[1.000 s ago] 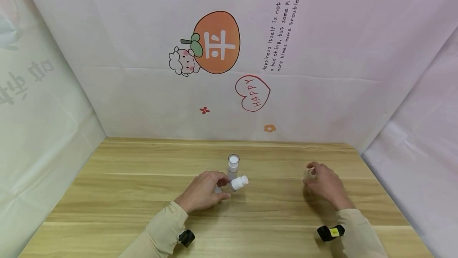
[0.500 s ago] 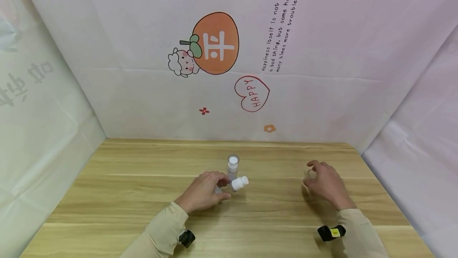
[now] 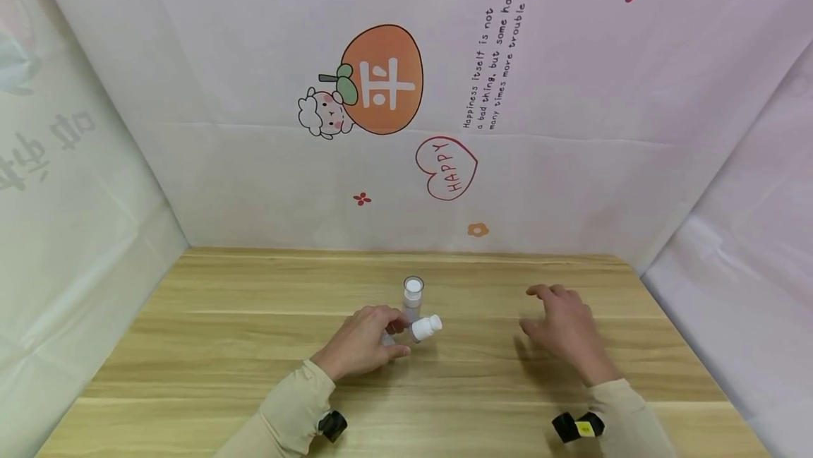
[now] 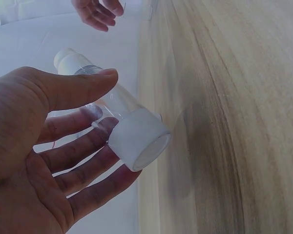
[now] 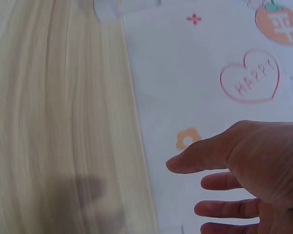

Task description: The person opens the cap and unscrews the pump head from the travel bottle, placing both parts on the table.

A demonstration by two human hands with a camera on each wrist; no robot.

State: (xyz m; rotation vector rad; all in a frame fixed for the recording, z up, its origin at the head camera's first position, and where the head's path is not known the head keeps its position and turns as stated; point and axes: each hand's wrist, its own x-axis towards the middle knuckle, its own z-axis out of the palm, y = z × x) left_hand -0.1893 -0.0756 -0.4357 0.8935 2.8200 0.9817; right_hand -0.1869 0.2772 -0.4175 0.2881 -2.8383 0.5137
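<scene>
My left hand (image 3: 365, 341) grips a small clear bottle (image 4: 118, 100) with a white top (image 3: 426, 327), tilted with the top toward the right. In the left wrist view its thumb lies across the clear body, the fingers lie behind it, and a white base (image 4: 141, 141) faces the camera. Just behind stands a second bottle (image 3: 413, 296), upright, with a white top under a clear rim. Over the table's right side is my right hand (image 3: 565, 324), thumb and fingers parted and nothing visible between them. In the right wrist view a clear edge (image 5: 173, 229) shows below this hand.
The wooden table (image 3: 286, 281) runs back to a white printed cloth wall (image 3: 254, 183). Cloth walls also rise at the left (image 3: 76, 232) and right (image 3: 749, 246). Both wrists wear black bands.
My right hand has moved left, away from the small clear ring-shaped thing that was between its fingers; that thing no longer shows in the head view. My left hand and bottle stay put.
</scene>
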